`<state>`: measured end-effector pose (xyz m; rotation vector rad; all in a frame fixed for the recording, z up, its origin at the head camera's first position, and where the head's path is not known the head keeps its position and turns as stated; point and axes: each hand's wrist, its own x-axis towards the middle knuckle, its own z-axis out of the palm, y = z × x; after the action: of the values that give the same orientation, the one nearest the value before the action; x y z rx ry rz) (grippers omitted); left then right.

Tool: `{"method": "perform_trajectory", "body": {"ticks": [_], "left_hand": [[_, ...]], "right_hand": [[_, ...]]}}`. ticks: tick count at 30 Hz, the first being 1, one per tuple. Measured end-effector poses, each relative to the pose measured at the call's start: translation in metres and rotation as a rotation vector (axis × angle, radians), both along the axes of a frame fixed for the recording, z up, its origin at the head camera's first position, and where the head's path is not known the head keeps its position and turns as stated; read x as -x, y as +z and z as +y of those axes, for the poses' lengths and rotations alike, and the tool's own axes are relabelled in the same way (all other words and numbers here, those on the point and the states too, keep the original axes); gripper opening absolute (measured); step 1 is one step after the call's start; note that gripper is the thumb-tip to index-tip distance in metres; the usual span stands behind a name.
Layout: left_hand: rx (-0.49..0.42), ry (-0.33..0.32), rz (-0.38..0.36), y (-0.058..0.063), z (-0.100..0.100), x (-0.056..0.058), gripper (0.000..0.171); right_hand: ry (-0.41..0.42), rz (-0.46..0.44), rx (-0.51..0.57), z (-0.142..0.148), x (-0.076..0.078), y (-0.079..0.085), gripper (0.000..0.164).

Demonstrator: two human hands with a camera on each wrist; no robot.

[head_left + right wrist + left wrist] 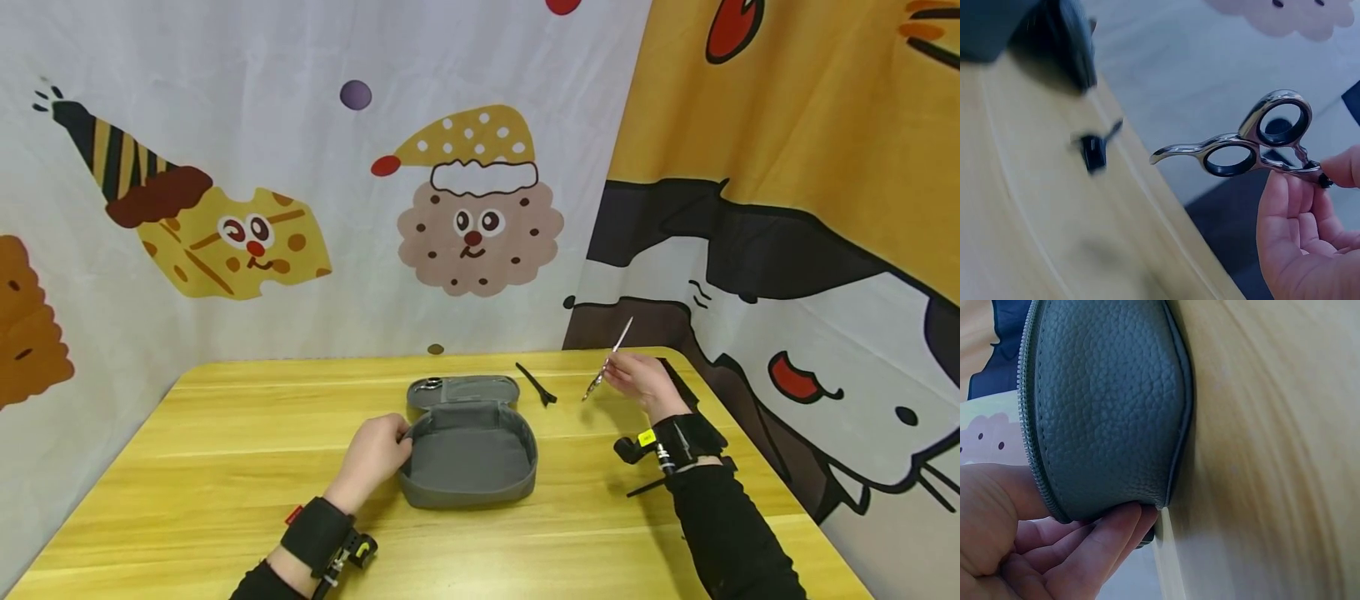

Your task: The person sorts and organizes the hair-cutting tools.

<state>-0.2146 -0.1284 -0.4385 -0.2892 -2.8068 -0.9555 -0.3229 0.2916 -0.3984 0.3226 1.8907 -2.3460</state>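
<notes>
A grey zip case (472, 493) of pebbled material stands unzipped on the table, its lid folded back. My left hand (378, 450) pinches the case's left wall, thumb at the zipper and fingers against the side, as the left wrist view shows closely. My right hand (641, 382) holds a pair of shiny hairdressing scissors (1282, 97) above the table, right of the case. Thumb and fingers pinch them near the pivot, with the black-lined finger rings pointing away from the hand. On the table between case and right hand lies a black hair clip (536, 385).
Something metallic (431, 383) shows in the lid's pocket. A black flat object (678, 385) lies behind the right wrist, partly hidden. A thin dark strip (645, 488) shows beside the right wrist strap. Patterned curtains (360, 250) hang along the table's far and right edges.
</notes>
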Motion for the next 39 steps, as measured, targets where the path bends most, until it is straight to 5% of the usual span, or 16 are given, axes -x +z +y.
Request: {"method": "perform_trajectory", "body": {"ticks": [5,11,24,29,39], "left_hand": [[0.003,0.006,0.003,-0.001,0.0,0.001,0.005],[0.008,0.002,0.005,0.0,0.001,0.002,0.005],[0.014,0.019,0.021,0.001,0.004,0.001,0.015],[0.035,0.036,0.116,0.008,0.013,-0.004,0.039],[0.004,-0.016,0.432,0.022,0.039,-0.015,0.075]], "right_hand": [[0.011,0.018,0.177,-0.01,-0.002,0.003,0.015],[0.028,0.036,0.235,-0.021,-0.004,0.004,0.027],[0.06,0.036,0.357,-0.05,-0.013,0.007,0.019],[0.07,0.036,0.376,-0.06,-0.016,0.007,0.021],[0.086,0.048,0.414,-0.084,-0.021,0.005,0.018]]}}
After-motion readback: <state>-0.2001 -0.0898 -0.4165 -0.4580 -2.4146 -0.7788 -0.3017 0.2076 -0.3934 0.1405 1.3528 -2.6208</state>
